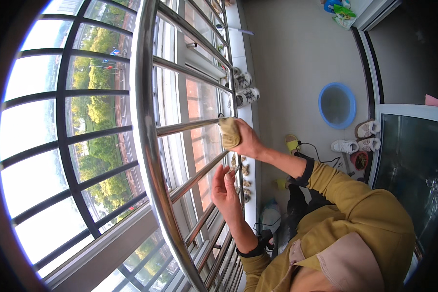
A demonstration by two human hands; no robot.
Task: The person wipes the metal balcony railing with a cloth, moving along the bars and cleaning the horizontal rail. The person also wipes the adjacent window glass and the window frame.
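Note:
My right hand (249, 140) grips a bunched tan cloth (229, 132). The cloth lies against a thin metal rail (189, 126) of the stainless steel railing and hides the end of that rail. Lower in the picture, my left hand (224, 191) is raised beside the railing's bars, fingers loosely curled and apart, and I see nothing held in it. A thick, shiny tube (146, 109) of the same railing runs down the picture in front of the hands. Whether the left fingertips touch a bar I cannot tell.
Beyond the railing are sliding window frames (180, 84) and dark window bars (62, 109). Patterned shoes (247, 96) stand on the white ledge (253, 146). A blue basin (337, 106) with dark contents, white shoes (345, 146), a plant pot (360, 160) and a yellow slipper (292, 143) are on the floor.

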